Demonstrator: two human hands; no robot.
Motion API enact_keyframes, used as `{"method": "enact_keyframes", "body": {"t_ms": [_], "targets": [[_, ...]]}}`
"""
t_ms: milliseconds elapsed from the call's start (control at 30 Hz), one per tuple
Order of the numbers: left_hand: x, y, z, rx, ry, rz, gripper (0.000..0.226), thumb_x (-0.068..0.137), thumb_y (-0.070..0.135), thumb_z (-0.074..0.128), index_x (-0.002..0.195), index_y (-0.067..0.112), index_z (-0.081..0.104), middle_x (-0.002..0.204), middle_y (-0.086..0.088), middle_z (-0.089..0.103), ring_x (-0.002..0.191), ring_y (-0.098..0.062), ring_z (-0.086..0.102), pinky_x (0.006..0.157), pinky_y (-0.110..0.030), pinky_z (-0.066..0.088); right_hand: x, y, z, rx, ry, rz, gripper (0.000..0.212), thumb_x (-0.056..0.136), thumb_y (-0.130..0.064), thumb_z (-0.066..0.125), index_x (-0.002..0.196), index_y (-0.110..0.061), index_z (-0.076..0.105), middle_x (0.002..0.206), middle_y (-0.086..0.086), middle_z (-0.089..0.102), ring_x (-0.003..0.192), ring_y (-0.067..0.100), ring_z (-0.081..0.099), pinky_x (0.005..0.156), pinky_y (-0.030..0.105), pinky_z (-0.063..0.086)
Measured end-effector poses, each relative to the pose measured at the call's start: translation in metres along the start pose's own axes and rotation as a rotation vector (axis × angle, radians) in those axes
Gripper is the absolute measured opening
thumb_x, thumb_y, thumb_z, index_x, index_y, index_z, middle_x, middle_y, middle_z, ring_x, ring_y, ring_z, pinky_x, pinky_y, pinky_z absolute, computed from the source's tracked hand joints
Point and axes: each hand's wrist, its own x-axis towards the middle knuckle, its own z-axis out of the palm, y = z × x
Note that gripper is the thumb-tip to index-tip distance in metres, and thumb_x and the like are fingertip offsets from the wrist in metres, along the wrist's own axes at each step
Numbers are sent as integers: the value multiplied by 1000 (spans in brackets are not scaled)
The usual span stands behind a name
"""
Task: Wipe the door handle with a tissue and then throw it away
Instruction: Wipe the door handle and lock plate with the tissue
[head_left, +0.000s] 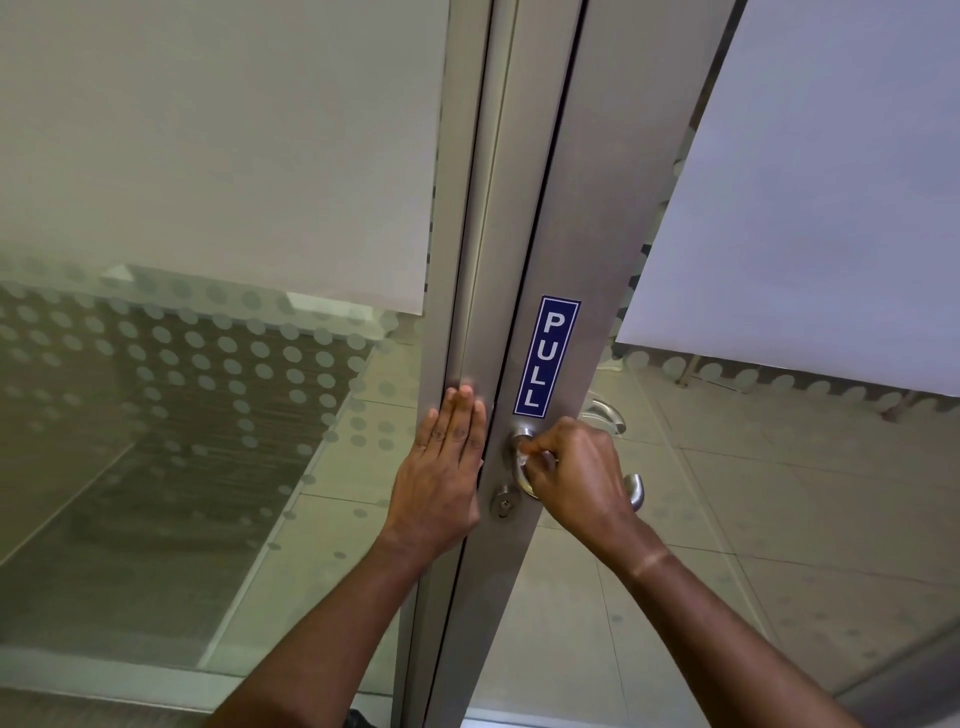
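A curved steel door handle (521, 475) is fixed to the aluminium door frame (582, 260), just below a blue PULL sticker (545, 356). My right hand (576, 480) is closed around the handle's inner bend, and a small white tissue (525, 458) shows between its fingers and the metal. The handle's far end (636, 491) sticks out behind my right hand. My left hand (441, 467) lies flat, fingers together and pointing up, against the fixed frame post left of the door gap. A keyhole cylinder (505, 503) sits just under the handle.
A second handle (605, 414) shows through the glass on the door's other side. Frosted, dotted glass panels (208, 364) flank the frame. Pale floor tiles (779, 519) lie beyond the door. White blinds hang behind the glass on both sides.
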Motion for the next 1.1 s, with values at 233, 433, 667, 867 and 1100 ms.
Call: {"method": "enact_keyframes", "body": {"t_ms": [233,433,667,867,1100], "targets": [[-1,0,-6,-16,-37,16,104,74,16,62,152,2,-5,161,-19,-6,150,-29,-6,122,-40,3,-3,-20,13,-369,-106,-280,30,89,-25,68,112,-5,66,111,12,65,112,28,56,98,45,49],[0,2,-11,-29,-63,-5,110,73,19,77,151,0,1,159,-23,3,150,-29,-3,122,-40,4,-6,-21,18,-677,-183,-486,39,75,-23,81,102,2,70,91,16,70,86,29,61,82,45,56],[1,3,-13,-50,-62,-12,111,74,26,77,150,1,1,158,-23,4,150,-27,-9,121,-39,4,-7,-22,31,-737,-167,-538,46,62,-12,86,101,5,70,90,22,69,86,33,57,85,48,53],[1,3,-12,-32,-97,-17,113,74,22,78,151,1,-1,159,-22,2,150,-29,-1,120,-41,6,-6,-15,30,-764,-108,-455,36,73,-18,82,100,3,69,93,21,69,88,34,58,90,49,50],[-1,2,-6,-11,-44,-3,96,83,23,49,151,6,-16,159,-12,-27,149,-26,-17,121,-39,-3,-12,-21,14,-368,-78,-221,31,84,-18,73,113,-6,67,114,12,65,108,28,56,92,41,54]]}}
